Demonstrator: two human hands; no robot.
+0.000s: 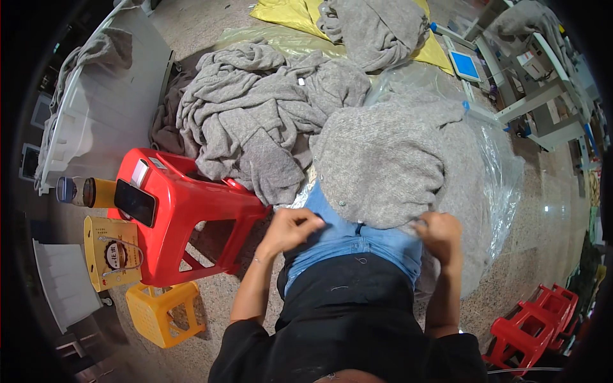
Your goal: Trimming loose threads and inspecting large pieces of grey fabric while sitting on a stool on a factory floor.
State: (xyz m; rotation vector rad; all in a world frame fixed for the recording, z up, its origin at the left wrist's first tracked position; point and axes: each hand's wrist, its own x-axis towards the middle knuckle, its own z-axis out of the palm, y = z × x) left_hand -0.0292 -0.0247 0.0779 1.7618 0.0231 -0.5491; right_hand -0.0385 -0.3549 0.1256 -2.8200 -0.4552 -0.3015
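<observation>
A grey knitted cardigan [377, 166] with small buttons along its edge lies spread over my lap, on blue jeans [335, 223]. My left hand [292, 230] is closed in a pinch just left of the cardigan's lower edge, apart from it; anything in its fingers is too small to make out. At the cardigan's lower right edge, my right hand [442, 235] is closed and slightly blurred. Its fingertips meet the knit there, and what they grip is hidden.
Heaped grey knitwear [255, 108] lies ahead, with another pile [377, 29] on yellow sheeting. At left, a red stool [182, 210] carries a phone [135, 203]; a yellow stool [163, 313] and white bin [112, 96] stand nearby. Red stools [533, 325] sit at right.
</observation>
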